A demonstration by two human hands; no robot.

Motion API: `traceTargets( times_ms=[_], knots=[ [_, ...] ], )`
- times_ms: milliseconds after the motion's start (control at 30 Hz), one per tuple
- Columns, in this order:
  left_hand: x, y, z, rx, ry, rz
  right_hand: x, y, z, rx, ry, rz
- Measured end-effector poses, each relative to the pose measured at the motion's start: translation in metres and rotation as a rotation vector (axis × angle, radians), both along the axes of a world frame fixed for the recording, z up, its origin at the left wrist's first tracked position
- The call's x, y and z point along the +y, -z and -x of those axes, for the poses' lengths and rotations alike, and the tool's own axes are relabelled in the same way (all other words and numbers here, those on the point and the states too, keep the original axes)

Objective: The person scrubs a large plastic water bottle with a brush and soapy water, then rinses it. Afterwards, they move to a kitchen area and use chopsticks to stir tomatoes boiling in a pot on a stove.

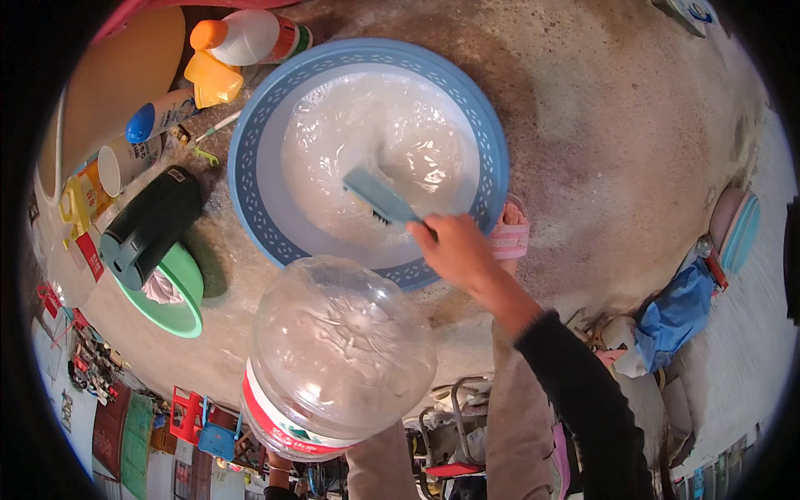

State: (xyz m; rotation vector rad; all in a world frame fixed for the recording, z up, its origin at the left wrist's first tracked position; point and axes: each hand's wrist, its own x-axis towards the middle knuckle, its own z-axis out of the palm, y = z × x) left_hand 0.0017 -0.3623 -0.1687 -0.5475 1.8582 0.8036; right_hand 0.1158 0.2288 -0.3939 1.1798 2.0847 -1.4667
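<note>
My right hand [455, 249] grips the handle of a blue-grey scrubbing brush [379, 195] with dark bristles, held over a large blue basin [242, 169]. The basin holds cloudy, rippling water [369, 112]. A big clear plastic water bottle [344, 350] with a red and white label is tilted, its base towards the basin and partly over the near rim. My left hand [278, 464] is at the picture's lower edge, mostly hidden behind the bottle; its fingers and their hold cannot be seen.
On the left stand a green basin [194, 275] with cloth in it, a dark green jug [156, 219], a white cup [128, 165] and several bottles [247, 37]. My foot in a pink slipper [509, 240] is beside the blue basin. A blue bag [678, 312] lies at the right.
</note>
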Motion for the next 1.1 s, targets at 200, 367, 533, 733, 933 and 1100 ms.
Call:
traceTargets(
  times_ms=[200, 367, 533, 733, 933, 1100],
  knots=[
    [0.007, -0.01, 0.0, -0.006, -0.001, 0.048, 0.005, -0.187, -0.031, 0.089, 0.146, 0.547],
    [0.023, 0.011, 0.002, -0.041, 0.037, 0.033, -0.011, -0.175, -0.039, 0.06, 0.123, 0.462],
    [0.019, -0.002, -0.002, -0.031, 0.029, 0.059, -0.018, -0.045, -0.021, 0.105, 0.03, -0.008],
    [0.025, 0.007, -0.003, -0.06, 0.033, 0.056, 0.002, 0.015, 0.004, -0.037, -0.017, -0.191],
    [0.02, -0.008, -0.002, -0.046, 0.019, 0.089, -0.028, -0.18, -0.028, 0.108, 0.14, 0.321],
    [0.03, 0.004, -0.006, -0.078, 0.007, 0.068, -0.025, -0.211, -0.019, 0.146, -0.034, 0.195]
  ],
)
